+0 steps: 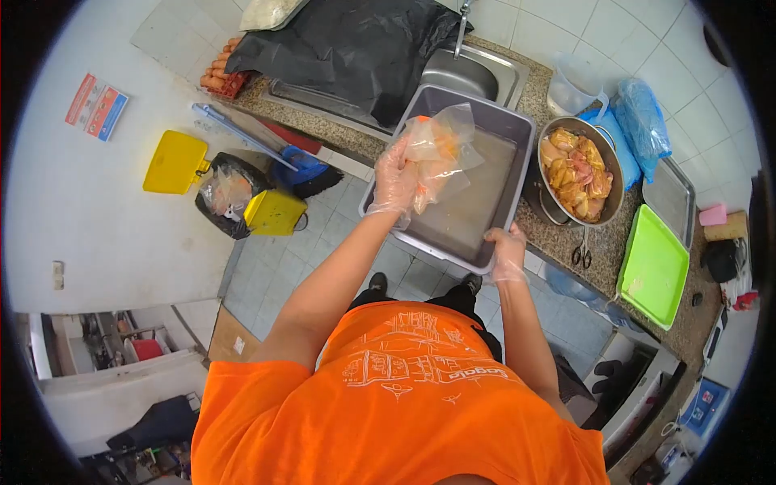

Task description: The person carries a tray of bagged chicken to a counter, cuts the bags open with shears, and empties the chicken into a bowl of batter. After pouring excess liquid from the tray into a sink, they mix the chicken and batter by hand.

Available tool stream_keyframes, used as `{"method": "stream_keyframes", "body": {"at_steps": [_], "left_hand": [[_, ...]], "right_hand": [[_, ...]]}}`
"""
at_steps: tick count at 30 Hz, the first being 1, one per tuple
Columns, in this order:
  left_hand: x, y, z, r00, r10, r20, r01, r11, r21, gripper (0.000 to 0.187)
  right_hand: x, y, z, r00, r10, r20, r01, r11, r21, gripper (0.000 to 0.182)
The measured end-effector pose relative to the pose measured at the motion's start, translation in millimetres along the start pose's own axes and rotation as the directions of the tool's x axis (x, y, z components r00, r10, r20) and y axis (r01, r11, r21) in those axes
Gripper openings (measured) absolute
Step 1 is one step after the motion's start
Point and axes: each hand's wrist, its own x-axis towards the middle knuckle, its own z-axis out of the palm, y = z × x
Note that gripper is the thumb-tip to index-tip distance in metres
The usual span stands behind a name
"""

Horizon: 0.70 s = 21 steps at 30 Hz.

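My left hand (392, 184), in a clear plastic glove, is closed around a crumpled clear plastic bag (443, 152) with orange patches. It holds the bag over a grey rectangular tub (524, 153), whose bottom looks wet and cloudy. My right hand (508, 252), also gloved, grips the tub's near right corner, fingers wrapped over the rim. The tub is tilted, its far end by the sink. Beside it on the right stands a metal pot (546, 194) filled with yellowish raw meat pieces (577, 174), probably chicken.
Black plastic sheeting (347, 52) covers part of the sink (465, 77). A red egg tray (229, 86) sits left. Scissors (581, 252), a green tray (655, 271), a plastic jug (568, 89) and blue bags (643, 121) lie right. A yellow bin (275, 212) and broom (307, 174) stand below.
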Motion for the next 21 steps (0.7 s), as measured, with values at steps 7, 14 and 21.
{"method": "stream_keyframes", "body": {"at_steps": [7,14,21], "left_hand": [[-14,38,-68,0.978,-0.014,0.207,0.034,0.995,-0.092,0.056],[-31,82,-175,0.957,-0.056,0.285,0.042,0.998,0.054,0.055],[-46,111,-330,1.0,-0.017,-0.007,0.017,1.0,-0.01,0.05]], "right_hand": [[-100,-91,89,0.943,0.236,-0.236,-0.149,0.931,0.333,0.035],[-172,-109,186,0.895,0.213,-0.393,-0.145,0.97,0.195,0.034],[-209,-129,279,0.985,0.146,-0.094,-0.129,0.977,0.172,0.033]]}}
